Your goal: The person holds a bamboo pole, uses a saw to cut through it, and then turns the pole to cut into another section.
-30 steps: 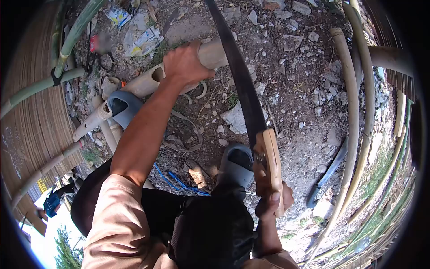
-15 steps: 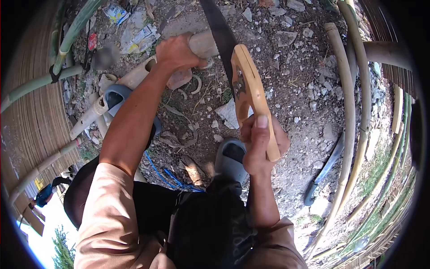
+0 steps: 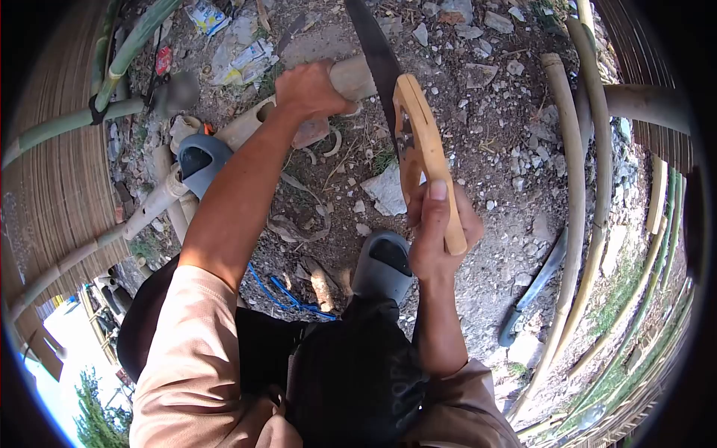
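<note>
My left hand (image 3: 308, 91) is closed around a thick bamboo pole (image 3: 352, 79), pressing on it from above near its right end. In my right hand (image 3: 441, 228) is the wooden handle (image 3: 423, 123) of a handsaw, with the thumb lying along its top. The saw's dark blade (image 3: 373, 54) points away from me and crosses at the pole's right end. Whether its teeth sit in a cut cannot be made out. Under the pole, close to my left hand, lies a reddish block (image 3: 311, 133).
A machete (image 3: 539, 280) lies on the stony ground at right, beside long bamboo poles (image 3: 573, 187). My slippered feet (image 3: 382, 263) stand near a pale stone (image 3: 387, 193) and blue cord (image 3: 287, 295). Litter (image 3: 246, 63) lies at upper left; a bamboo-slat wall (image 3: 56, 149) borders the left.
The saw and my right hand have moved a little forward, away from me. My left hand stays on the pole. The view has shifted slightly, and a distant person at lower left has gone from sight.
</note>
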Demonstrator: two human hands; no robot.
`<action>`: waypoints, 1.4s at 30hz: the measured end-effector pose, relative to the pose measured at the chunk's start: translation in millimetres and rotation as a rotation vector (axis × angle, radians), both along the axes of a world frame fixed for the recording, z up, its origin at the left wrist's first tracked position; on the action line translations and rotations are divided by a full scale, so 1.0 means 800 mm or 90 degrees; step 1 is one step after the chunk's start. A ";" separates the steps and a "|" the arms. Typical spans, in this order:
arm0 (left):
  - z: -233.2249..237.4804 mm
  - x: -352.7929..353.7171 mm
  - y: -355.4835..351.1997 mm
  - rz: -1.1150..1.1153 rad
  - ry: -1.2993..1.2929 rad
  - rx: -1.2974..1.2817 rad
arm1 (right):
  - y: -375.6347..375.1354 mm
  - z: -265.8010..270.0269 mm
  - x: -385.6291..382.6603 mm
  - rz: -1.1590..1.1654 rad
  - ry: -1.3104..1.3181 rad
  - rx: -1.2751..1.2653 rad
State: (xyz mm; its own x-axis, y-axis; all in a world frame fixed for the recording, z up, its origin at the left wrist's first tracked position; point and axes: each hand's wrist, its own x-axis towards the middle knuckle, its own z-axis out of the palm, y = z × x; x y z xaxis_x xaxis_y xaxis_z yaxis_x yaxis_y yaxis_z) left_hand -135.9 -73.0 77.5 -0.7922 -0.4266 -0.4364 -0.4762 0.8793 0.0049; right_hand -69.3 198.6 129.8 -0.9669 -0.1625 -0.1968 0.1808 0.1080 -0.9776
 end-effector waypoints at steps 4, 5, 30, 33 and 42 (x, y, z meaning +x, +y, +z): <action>0.002 -0.007 -0.008 0.023 -0.024 0.023 | 0.124 0.035 0.090 0.032 0.035 0.104; 0.001 -0.005 -0.003 0.020 -0.019 0.007 | 0.140 0.053 0.105 0.034 -0.037 0.118; -0.005 0.001 0.003 0.006 -0.037 -0.011 | 0.101 0.042 0.097 -0.013 -0.048 0.037; -0.004 0.002 0.003 0.019 0.005 -0.001 | 0.013 0.002 0.012 0.032 0.014 0.147; -0.002 0.004 0.006 0.000 -0.053 -0.004 | 0.083 0.007 0.081 0.001 0.025 -0.040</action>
